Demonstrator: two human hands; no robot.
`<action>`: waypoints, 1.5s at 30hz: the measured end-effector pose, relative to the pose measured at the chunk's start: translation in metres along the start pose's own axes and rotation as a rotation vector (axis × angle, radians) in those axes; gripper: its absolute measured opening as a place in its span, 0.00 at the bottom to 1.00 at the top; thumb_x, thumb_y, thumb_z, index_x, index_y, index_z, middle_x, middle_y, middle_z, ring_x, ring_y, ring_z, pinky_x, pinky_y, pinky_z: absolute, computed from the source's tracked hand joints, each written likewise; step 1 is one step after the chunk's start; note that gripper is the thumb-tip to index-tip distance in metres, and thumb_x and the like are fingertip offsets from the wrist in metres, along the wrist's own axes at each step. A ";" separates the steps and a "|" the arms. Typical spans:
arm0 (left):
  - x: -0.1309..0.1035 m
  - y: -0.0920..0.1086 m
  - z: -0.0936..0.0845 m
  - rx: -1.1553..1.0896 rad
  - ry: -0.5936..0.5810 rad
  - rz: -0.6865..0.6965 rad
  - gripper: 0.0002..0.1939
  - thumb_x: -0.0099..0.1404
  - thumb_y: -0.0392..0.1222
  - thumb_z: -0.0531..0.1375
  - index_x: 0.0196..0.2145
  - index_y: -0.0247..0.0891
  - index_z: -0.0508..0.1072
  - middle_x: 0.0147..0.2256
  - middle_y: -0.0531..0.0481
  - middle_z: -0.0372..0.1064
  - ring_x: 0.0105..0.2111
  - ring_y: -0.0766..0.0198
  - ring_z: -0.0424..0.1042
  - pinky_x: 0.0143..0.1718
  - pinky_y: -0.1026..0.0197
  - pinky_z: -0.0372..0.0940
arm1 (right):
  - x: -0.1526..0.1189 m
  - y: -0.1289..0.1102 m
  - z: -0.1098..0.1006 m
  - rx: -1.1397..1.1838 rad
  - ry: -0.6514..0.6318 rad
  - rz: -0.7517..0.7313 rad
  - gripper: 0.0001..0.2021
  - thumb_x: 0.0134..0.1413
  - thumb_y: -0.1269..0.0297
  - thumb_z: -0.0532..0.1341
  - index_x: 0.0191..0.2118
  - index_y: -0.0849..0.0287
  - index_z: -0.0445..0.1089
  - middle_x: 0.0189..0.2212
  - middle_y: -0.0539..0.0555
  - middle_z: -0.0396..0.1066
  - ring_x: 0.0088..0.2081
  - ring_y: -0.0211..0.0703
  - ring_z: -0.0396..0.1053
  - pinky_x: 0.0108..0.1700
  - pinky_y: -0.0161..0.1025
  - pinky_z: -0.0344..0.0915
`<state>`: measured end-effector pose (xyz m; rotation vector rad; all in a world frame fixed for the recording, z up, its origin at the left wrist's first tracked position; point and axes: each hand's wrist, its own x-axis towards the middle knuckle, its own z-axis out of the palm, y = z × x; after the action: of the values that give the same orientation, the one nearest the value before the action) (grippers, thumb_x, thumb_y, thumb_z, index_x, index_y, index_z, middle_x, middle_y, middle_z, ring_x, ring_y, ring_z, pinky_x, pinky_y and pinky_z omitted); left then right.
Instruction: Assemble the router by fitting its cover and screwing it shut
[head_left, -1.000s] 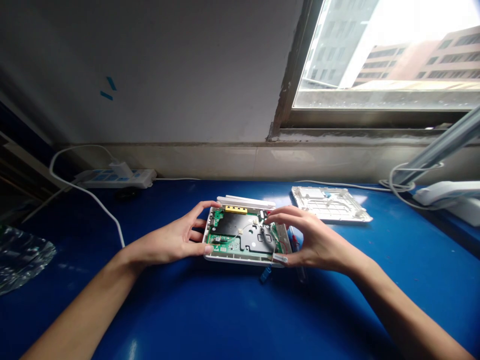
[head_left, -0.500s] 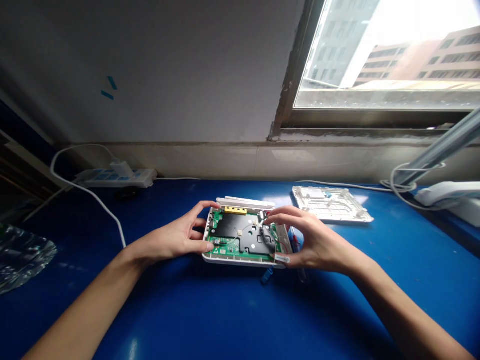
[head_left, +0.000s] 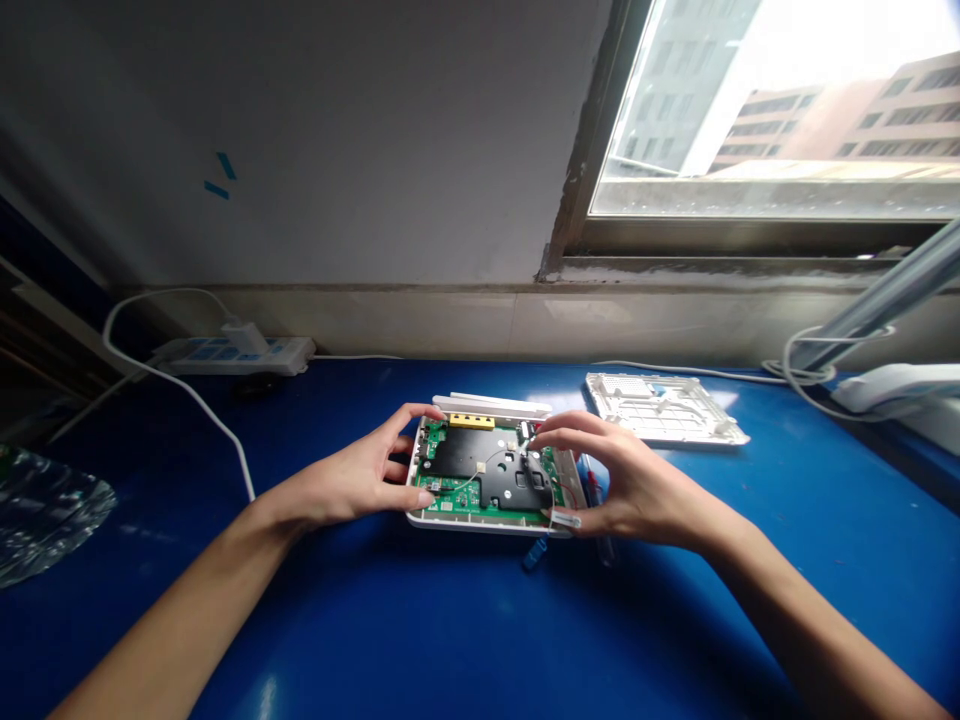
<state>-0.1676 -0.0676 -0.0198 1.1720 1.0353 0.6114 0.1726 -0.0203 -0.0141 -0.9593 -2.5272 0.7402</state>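
And here we are at the blue counter (head_left: 420, 640), with an opened white casing (head_left: 487, 526) right in the middle, lying between the person's two hands, its insides facing up. The left hand (head_left: 349, 478) has a firm grasp of the left end, thumb pressed at the near corner, index finger stretched to the far one! Over on the other side, the right hand (head_left: 637, 475) arches across the right end: fingertips down over the far part, thumb at the near corner beside a small white tag (head_left: 565, 518). Whether those fingers are pinching anything, I can't tell from here.

Inside the casing, a green circuit board (head_left: 461, 498) sits under a black plate (head_left: 457, 452), with a yellow port block (head_left: 472, 422) along the far edge and a thin pale wire (head_left: 491, 462) curving across. A blue piece (head_left: 535, 554) shows just off the near edge, and a clear tool (head_left: 606, 550) lies partly hidden behind the right hand.

Farther back to the right, there's a ribbed white cover (head_left: 664, 412), flat on the counter. Back left, a power strip (head_left: 289, 357) with a white plug (head_left: 244, 338) in it; nearer, at the left edge, crinkled clear plastic (head_left: 56, 515).
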 end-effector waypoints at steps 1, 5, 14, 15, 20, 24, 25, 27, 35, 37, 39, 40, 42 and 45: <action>0.000 0.000 0.000 0.002 -0.002 0.004 0.47 0.59 0.35 0.74 0.65 0.51 0.51 0.57 0.41 0.69 0.51 0.46 0.80 0.51 0.46 0.75 | 0.000 0.000 0.000 0.000 -0.002 -0.001 0.29 0.48 0.58 0.76 0.58 0.48 0.73 0.62 0.58 0.68 0.60 0.60 0.69 0.60 0.54 0.70; 0.000 0.000 0.001 0.002 -0.002 0.014 0.46 0.59 0.34 0.74 0.65 0.52 0.51 0.58 0.41 0.68 0.51 0.46 0.80 0.52 0.45 0.75 | -0.001 0.000 0.000 -0.002 -0.011 -0.005 0.31 0.47 0.60 0.76 0.58 0.48 0.73 0.61 0.58 0.67 0.60 0.59 0.69 0.59 0.53 0.70; 0.000 0.002 0.002 -0.002 0.000 0.037 0.46 0.59 0.33 0.73 0.65 0.52 0.51 0.60 0.40 0.66 0.53 0.44 0.79 0.53 0.41 0.74 | -0.001 0.000 0.000 -0.029 0.000 -0.037 0.31 0.48 0.58 0.76 0.59 0.49 0.72 0.60 0.59 0.66 0.59 0.59 0.69 0.58 0.52 0.70; 0.000 0.001 0.002 0.001 0.002 0.042 0.46 0.60 0.34 0.73 0.65 0.52 0.51 0.60 0.40 0.66 0.53 0.44 0.79 0.53 0.41 0.74 | -0.001 0.000 0.000 -0.032 0.003 -0.040 0.31 0.48 0.58 0.76 0.59 0.49 0.72 0.60 0.59 0.66 0.59 0.59 0.69 0.57 0.51 0.70; -0.001 -0.001 0.000 0.011 0.008 0.078 0.46 0.60 0.34 0.73 0.66 0.53 0.52 0.61 0.41 0.64 0.55 0.44 0.77 0.55 0.40 0.73 | 0.000 -0.001 0.000 -0.047 0.020 -0.070 0.30 0.49 0.60 0.75 0.59 0.49 0.72 0.59 0.59 0.66 0.58 0.57 0.69 0.56 0.51 0.71; -0.001 -0.001 0.000 0.015 0.016 0.100 0.46 0.61 0.34 0.73 0.67 0.55 0.53 0.63 0.41 0.64 0.56 0.44 0.76 0.56 0.40 0.73 | -0.001 -0.001 0.000 -0.040 0.033 -0.084 0.29 0.51 0.60 0.75 0.59 0.48 0.72 0.58 0.59 0.65 0.59 0.57 0.68 0.57 0.52 0.71; -0.001 -0.001 0.000 0.016 0.021 0.105 0.47 0.61 0.34 0.73 0.67 0.56 0.53 0.63 0.41 0.63 0.56 0.44 0.76 0.55 0.40 0.73 | -0.001 -0.001 -0.001 -0.035 0.036 -0.086 0.28 0.52 0.60 0.74 0.59 0.48 0.72 0.58 0.59 0.65 0.59 0.57 0.67 0.58 0.52 0.71; -0.001 -0.001 0.000 0.019 0.039 0.111 0.51 0.60 0.33 0.74 0.70 0.59 0.50 0.64 0.40 0.62 0.55 0.43 0.77 0.54 0.39 0.74 | -0.002 -0.001 -0.002 -0.018 0.039 -0.096 0.27 0.53 0.61 0.73 0.59 0.47 0.72 0.59 0.58 0.64 0.60 0.56 0.67 0.59 0.52 0.70; -0.001 -0.002 -0.004 0.012 0.069 0.114 0.65 0.58 0.34 0.75 0.73 0.73 0.37 0.72 0.38 0.52 0.51 0.44 0.80 0.50 0.40 0.77 | 0.003 0.003 0.000 0.034 0.361 -0.128 0.12 0.62 0.63 0.67 0.51 0.50 0.74 0.51 0.57 0.69 0.48 0.51 0.72 0.48 0.49 0.75; -0.001 -0.002 -0.003 0.012 0.085 0.119 0.67 0.57 0.33 0.76 0.73 0.75 0.34 0.73 0.38 0.49 0.50 0.44 0.80 0.47 0.41 0.78 | 0.006 0.005 0.004 0.020 0.486 -0.053 0.18 0.60 0.56 0.70 0.53 0.51 0.72 0.51 0.58 0.70 0.45 0.51 0.73 0.46 0.50 0.75; -0.001 -0.002 -0.002 0.020 0.095 0.130 0.69 0.57 0.33 0.76 0.73 0.76 0.33 0.73 0.37 0.48 0.50 0.43 0.80 0.46 0.42 0.79 | 0.008 0.005 0.009 0.054 0.536 0.025 0.26 0.57 0.51 0.72 0.58 0.50 0.69 0.52 0.59 0.71 0.47 0.52 0.74 0.48 0.52 0.76; -0.001 -0.002 -0.001 0.023 0.098 0.139 0.69 0.56 0.33 0.76 0.73 0.76 0.33 0.74 0.38 0.48 0.51 0.43 0.80 0.47 0.42 0.79 | 0.008 0.005 0.010 0.088 0.529 0.054 0.30 0.56 0.50 0.72 0.61 0.50 0.67 0.52 0.59 0.72 0.47 0.53 0.75 0.49 0.52 0.76; -0.001 -0.003 0.001 0.018 0.098 0.160 0.69 0.57 0.33 0.76 0.73 0.75 0.34 0.74 0.40 0.47 0.54 0.42 0.78 0.49 0.43 0.78 | 0.009 0.003 0.013 0.198 0.469 0.089 0.33 0.56 0.49 0.73 0.64 0.49 0.64 0.48 0.57 0.76 0.47 0.53 0.76 0.51 0.52 0.76; -0.001 -0.003 0.002 -0.007 0.064 0.193 0.67 0.56 0.33 0.76 0.74 0.72 0.37 0.75 0.44 0.47 0.61 0.42 0.72 0.56 0.45 0.75 | 0.009 0.002 0.016 0.400 0.385 0.134 0.34 0.56 0.49 0.73 0.65 0.48 0.62 0.40 0.53 0.78 0.42 0.51 0.79 0.49 0.50 0.78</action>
<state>-0.1667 -0.0706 -0.0224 1.2623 0.9796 0.8084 0.1596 -0.0186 -0.0272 -1.0181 -1.9074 0.9509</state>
